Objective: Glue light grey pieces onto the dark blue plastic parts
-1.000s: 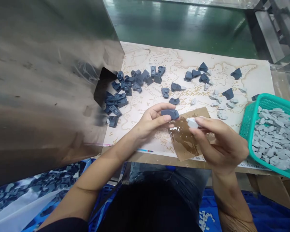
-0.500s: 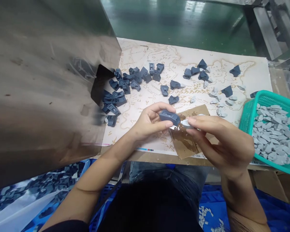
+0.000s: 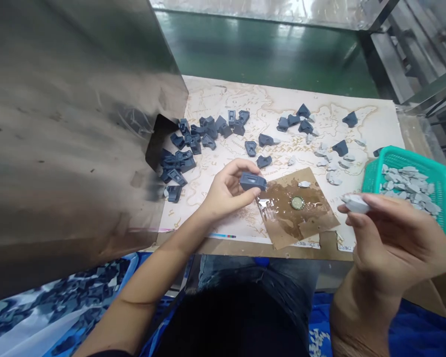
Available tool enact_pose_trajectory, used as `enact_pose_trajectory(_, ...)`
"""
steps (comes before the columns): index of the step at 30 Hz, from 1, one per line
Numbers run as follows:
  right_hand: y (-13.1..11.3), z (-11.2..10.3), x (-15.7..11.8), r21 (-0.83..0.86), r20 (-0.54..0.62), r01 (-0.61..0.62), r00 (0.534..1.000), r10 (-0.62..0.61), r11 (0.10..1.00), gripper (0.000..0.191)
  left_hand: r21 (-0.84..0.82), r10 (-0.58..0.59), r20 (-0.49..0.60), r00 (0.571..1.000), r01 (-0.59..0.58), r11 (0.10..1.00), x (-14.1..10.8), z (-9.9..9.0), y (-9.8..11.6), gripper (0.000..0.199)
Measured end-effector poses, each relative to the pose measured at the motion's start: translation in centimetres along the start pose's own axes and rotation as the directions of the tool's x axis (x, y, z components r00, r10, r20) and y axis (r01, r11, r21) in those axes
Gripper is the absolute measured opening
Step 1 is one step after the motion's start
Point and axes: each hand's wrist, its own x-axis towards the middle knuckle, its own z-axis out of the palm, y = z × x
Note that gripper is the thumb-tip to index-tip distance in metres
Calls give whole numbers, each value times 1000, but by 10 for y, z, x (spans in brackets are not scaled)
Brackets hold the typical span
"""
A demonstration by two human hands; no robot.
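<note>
Between the thumb and fingers of my left hand (image 3: 228, 191) is a dark blue-grey plastic piece (image 3: 251, 182), just left of a wet brown cardboard square (image 3: 282, 228). My right hand (image 3: 397, 238) pinches a small light grey plastic piece (image 3: 356, 203) by its right end, in front of the green basket (image 3: 371, 173). On the cardboard sit a bottle cap (image 3: 297, 203) with liquid in it and one loose light grey piece (image 3: 304, 184). The two held pieces are well apart.
Dark pieces (image 3: 208, 126) lie clustered at the left beside a metal wall (image 3: 78, 124). More dark and light pieces (image 3: 333, 177) are scattered at the back right. Light grey pieces fill the basket. Below left is a bin of dark parts (image 3: 92, 282).
My right hand has moved right with its light grey piece, away from the dark piece. My left hand has shifted slightly left, still holding the dark piece. The bottle cap now shows.
</note>
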Motion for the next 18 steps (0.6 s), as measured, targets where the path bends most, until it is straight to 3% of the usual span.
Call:
enact_pose_trajectory(3,14,-19,-18,-51,-171,65,983,-73,997,30,262,49,8,999,-49,964,-3,1,2,24)
enact_pose_trajectory(7,28,-53,-43,-54,-169,-42,985,32,998,24,457,39,60,997,-62,887,-3,6,3,23)
enact_pose_trajectory(12,39,-90,-66,12,-268,-66,961,67,998,20,594,33,126,991,-102,798,23,19,10,29)
enact_pose_trajectory(15,46,-104,-73,63,-322,-59,944,77,996,20,629,34,191,981,-149,763,33,43,29,32)
enact_pose_trajectory(18,46,-120,-83,98,-378,-55,922,88,994,21,604,-26,303,953,-171,779,11,92,45,28)
